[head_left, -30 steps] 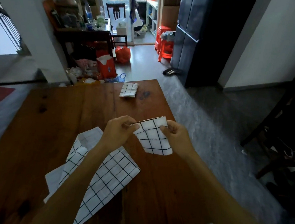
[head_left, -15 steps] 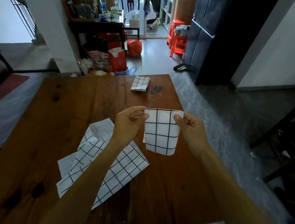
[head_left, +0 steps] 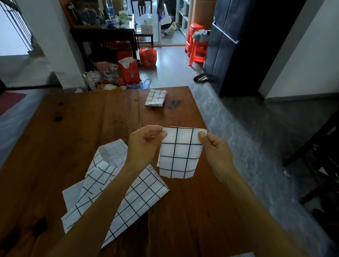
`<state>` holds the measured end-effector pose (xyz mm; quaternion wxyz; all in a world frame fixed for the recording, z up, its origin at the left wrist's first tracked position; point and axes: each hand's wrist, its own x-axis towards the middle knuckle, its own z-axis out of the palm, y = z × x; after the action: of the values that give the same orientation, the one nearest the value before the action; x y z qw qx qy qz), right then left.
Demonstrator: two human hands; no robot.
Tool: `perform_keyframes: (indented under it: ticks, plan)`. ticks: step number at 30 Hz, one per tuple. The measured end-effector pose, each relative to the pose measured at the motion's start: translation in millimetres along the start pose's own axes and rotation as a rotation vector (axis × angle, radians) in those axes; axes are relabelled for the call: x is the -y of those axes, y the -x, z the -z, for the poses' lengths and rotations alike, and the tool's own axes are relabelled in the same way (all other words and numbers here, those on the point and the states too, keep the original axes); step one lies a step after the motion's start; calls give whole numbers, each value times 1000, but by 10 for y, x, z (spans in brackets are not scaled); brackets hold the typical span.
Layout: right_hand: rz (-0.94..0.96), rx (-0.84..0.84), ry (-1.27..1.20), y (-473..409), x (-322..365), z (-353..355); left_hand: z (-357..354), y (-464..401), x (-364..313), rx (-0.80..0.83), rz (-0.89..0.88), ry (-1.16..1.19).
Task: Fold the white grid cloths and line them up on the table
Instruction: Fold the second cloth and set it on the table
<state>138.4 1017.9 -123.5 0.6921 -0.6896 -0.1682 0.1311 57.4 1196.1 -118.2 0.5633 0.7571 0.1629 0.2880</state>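
Observation:
I hold a small folded white grid cloth (head_left: 179, 156) upright above the wooden table (head_left: 62, 136). My left hand (head_left: 145, 142) pinches its top left corner and my right hand (head_left: 215, 150) pinches its top right corner, so it hangs flat towards me. A folded grid cloth (head_left: 156, 97) lies near the table's far edge. A larger, loosely spread grid cloth (head_left: 123, 189) lies on the table under my left forearm, partly hidden by it.
The table's right edge runs just right of my right hand, with grey floor beyond. A dark chair (head_left: 329, 153) stands at the right. Bags and clutter (head_left: 116, 71) sit on the floor past the far edge, and a dark cabinet (head_left: 232, 42) stands behind.
The held cloth went from tilted and half folded to hanging flat and upright between both hands. Both hands rose slightly and the camera view shifted a little.

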Motion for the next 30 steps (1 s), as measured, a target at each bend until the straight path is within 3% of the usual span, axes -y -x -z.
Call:
perform_keyframes:
  ticks: [3,5,9,14,18,23,30]
  plan:
    - [3,17,32,2,-6,14,2,-6,19,-25,-22,-32]
    - [16,28,87,-21,-10,19,5,-24,-7,-22,-152,-145]
    - [150,122,292,-111,-25,-34,-74,-137,-144,183,-465,-370]
    - [364,238,519,-150,-29,-95,-155,-223,-190,340,-618,-421]
    - [421,246,626,-186,-11,-94,-155,-230,-144,327,-579,-457]
    - [379,209,677,-167,-144,17,-80,-283,-162,182,-350,-387]
    - [314,190,713,-43,-424,142,35,-331,-109,164,-283,-381]
